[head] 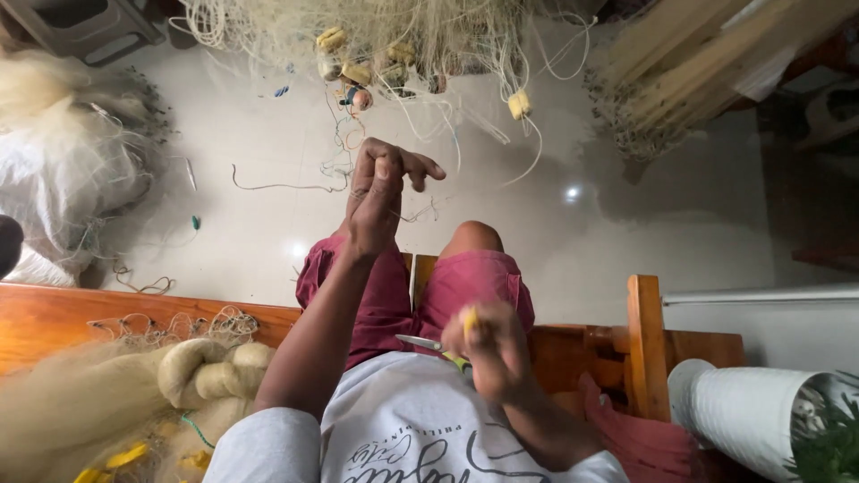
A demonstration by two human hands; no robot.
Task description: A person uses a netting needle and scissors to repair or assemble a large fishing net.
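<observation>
The person sits on a wooden bench [54, 317], knees in red shorts [465, 286] pointing out over a pale tiled floor [680, 215]. The left hand [380, 192] is stretched well forward and raised, fingers loosely curled and half spread, with thin line [420, 213] caught across them. That reach looks meant to keep the line taut and clear of the lap so it can be worked. The strands run up toward the fishing net [394, 36] hanging at the top of the view, yellow floats [519, 104] dangling from its edge.

The right hand [488, 344] sits close to the chest, closed in a tight pinch around a small yellow thing [469, 319]. It is blurred, so it may be a netting needle, but I can't be sure. Held in close like this, it is at the near end of the stretched line. Just beside that hand a pair of scissors [420, 343] lies across the lap, within easy reach.

To the left, a heap of bundled net [107, 394] rests on the bench, a thick twisted roll on top. Further left a white sack [54, 179] of fine net sits on the floor. Loose cord scraps [268, 186] lie scattered on the tiles. At right, a white roll [743, 407] leans by the bench post.
</observation>
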